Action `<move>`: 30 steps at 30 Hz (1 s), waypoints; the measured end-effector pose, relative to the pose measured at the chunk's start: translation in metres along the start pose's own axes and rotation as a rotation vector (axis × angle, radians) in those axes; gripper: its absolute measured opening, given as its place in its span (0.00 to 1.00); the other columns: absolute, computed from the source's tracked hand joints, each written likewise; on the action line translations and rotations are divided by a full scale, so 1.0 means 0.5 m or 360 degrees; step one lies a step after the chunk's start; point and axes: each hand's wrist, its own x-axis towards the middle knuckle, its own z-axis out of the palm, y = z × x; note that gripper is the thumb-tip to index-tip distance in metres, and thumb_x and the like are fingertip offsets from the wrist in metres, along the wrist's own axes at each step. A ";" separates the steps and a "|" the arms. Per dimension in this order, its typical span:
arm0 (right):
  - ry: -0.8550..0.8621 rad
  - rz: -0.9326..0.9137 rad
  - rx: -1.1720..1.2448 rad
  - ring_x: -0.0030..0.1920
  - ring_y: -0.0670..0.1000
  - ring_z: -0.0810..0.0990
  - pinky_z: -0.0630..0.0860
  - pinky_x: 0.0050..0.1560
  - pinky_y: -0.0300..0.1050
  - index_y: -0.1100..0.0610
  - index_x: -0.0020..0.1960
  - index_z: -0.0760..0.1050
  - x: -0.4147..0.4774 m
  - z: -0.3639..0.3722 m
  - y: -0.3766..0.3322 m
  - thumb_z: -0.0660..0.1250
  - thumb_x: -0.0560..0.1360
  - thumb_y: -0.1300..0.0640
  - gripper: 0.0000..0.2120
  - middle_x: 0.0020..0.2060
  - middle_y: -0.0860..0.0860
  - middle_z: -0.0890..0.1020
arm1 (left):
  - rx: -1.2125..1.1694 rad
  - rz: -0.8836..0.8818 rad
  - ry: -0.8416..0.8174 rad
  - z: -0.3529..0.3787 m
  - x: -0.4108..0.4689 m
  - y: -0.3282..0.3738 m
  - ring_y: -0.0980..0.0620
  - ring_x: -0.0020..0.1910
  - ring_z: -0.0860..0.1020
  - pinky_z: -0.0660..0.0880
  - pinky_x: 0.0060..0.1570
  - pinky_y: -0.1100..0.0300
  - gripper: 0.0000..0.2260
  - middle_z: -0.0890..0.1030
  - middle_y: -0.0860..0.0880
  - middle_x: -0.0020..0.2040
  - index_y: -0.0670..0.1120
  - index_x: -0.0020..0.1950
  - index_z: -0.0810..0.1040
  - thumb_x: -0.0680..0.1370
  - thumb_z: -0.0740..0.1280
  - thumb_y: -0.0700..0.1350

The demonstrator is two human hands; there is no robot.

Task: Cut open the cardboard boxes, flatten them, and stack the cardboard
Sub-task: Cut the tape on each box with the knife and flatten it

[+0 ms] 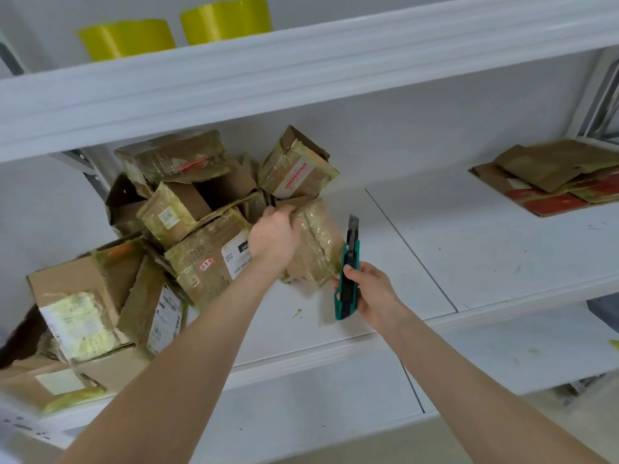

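White shelf (469,249): flattened cardboard stack (552,177) upper right; uncut box pile (160,236) at left, most work remaining. Left hand (273,239) grips taped box (316,242), centre; right hand (371,294) clasps utility knife (348,272), blade out.

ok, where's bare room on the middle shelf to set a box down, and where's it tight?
Widest bare stretch: middle shelf between the utility knife in the right hand and the flattened cardboard stack at far right. Narrower strip along the front edge beneath the left hand gripping a box. Crowded: box pile fills the left end.
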 end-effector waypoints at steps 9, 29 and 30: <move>0.0048 -0.0418 -0.0511 0.48 0.51 0.79 0.76 0.48 0.47 0.56 0.54 0.73 0.053 0.065 -0.076 0.63 0.80 0.60 0.03 0.46 0.49 0.80 | -0.0010 -0.0460 -0.0126 -0.006 -0.081 -0.108 0.39 0.51 0.79 0.71 0.41 0.53 0.18 0.80 0.40 0.54 0.43 0.69 0.67 0.82 0.57 0.50; 0.0220 -0.0515 -0.0762 0.50 0.52 0.77 0.72 0.49 0.45 0.56 0.57 0.71 0.086 0.079 -0.029 0.62 0.80 0.59 0.06 0.53 0.52 0.79 | -0.0317 -0.0462 -0.0073 0.002 -0.032 -0.118 0.44 0.56 0.79 0.74 0.53 0.56 0.23 0.80 0.44 0.56 0.42 0.71 0.69 0.79 0.64 0.49; 0.0249 -0.0571 -0.0824 0.50 0.52 0.76 0.71 0.48 0.44 0.57 0.59 0.71 0.086 0.082 -0.029 0.61 0.80 0.58 0.08 0.53 0.52 0.79 | -0.0377 -0.0581 -0.0076 0.000 -0.028 -0.125 0.45 0.53 0.80 0.75 0.53 0.56 0.21 0.82 0.43 0.53 0.40 0.69 0.71 0.79 0.65 0.48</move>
